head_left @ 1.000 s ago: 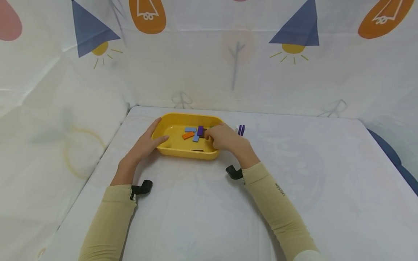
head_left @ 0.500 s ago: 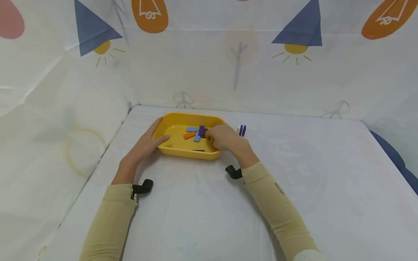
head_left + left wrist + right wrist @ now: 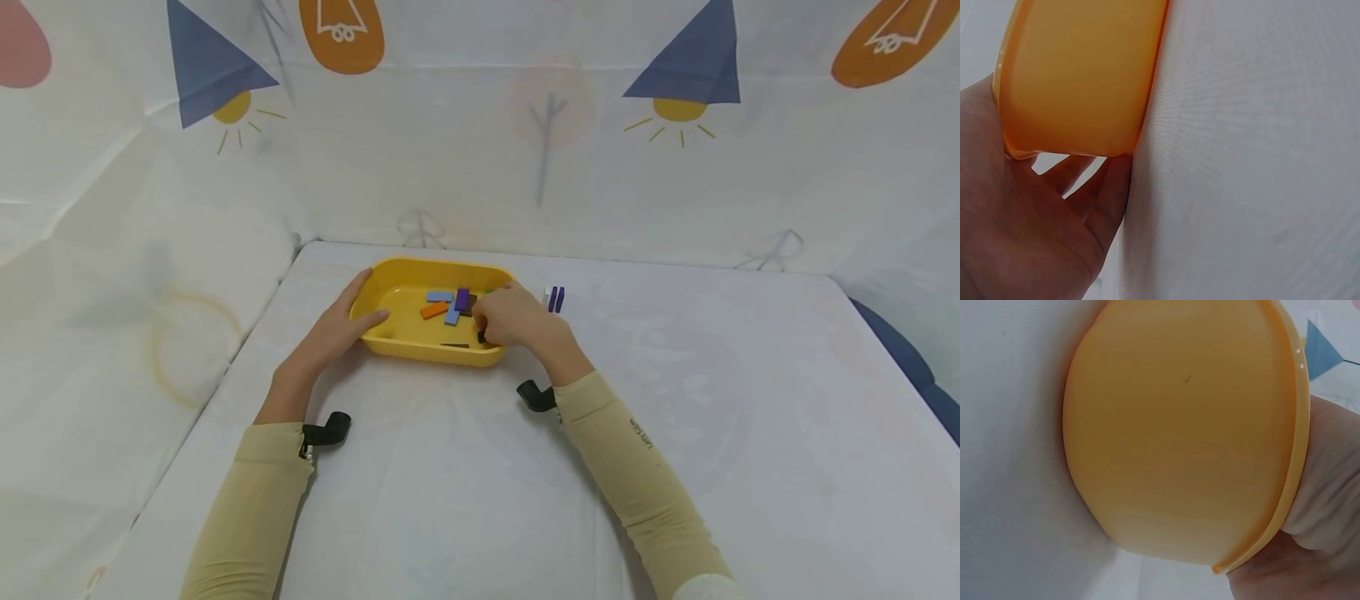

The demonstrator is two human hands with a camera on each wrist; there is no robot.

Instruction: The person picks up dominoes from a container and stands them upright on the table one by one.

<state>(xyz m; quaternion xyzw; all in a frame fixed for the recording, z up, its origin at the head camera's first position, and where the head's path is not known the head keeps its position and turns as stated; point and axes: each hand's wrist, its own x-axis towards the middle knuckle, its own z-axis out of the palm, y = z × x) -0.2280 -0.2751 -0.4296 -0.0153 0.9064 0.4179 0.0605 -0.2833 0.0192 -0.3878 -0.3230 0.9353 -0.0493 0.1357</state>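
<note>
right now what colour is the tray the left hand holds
The tray is yellow, clearest in the head view.

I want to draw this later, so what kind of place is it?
Perhaps a little recording booth, though I can't be sure: there's a white-covered table, a pale sheet printed with colourful shapes behind it, and two black wrist cameras.
</note>
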